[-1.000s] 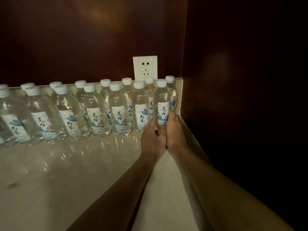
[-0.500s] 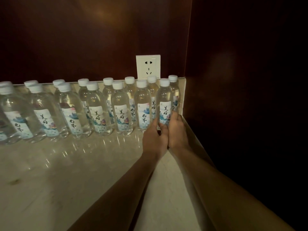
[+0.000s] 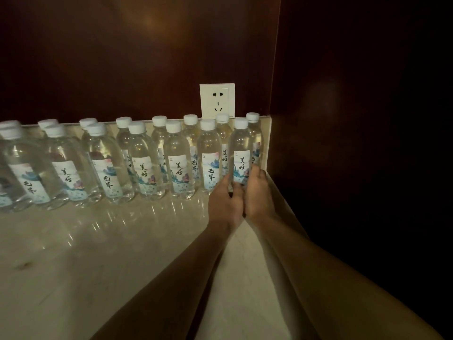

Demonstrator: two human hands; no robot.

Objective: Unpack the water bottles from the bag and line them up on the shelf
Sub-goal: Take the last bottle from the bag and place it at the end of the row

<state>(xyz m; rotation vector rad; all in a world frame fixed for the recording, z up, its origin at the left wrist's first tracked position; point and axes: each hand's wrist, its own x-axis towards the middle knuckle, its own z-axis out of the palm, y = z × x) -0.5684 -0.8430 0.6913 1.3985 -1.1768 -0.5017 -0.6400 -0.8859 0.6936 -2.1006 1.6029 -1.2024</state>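
Dark wood panelling; pale shelf [image 3: 122, 253], two bottle rows. Both hands, left [image 3: 224, 204] and right [image 3: 257, 195], still cup the end bottle [image 3: 241, 153], nudged nearer the corner; lining-up looks nearly done.

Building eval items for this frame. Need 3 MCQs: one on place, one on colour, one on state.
1. Where is the wall socket?
A. On the dark panel behind the right end of the bottle rows
B. On the shelf top
C. At the far left

2. What colour are the bottle caps?
A. Blue
B. White
C. Red

3. How does the front bottle at the right end stand?
A. Lying on its side
B. Lifted clear of the shelf
C. Upright on the shelf, both hands around its base

Key: 1 A, the plate sits just above the rightmost caps. 2 B, every cap in view is white. 3 C, the left hand and right hand cup its lower part.
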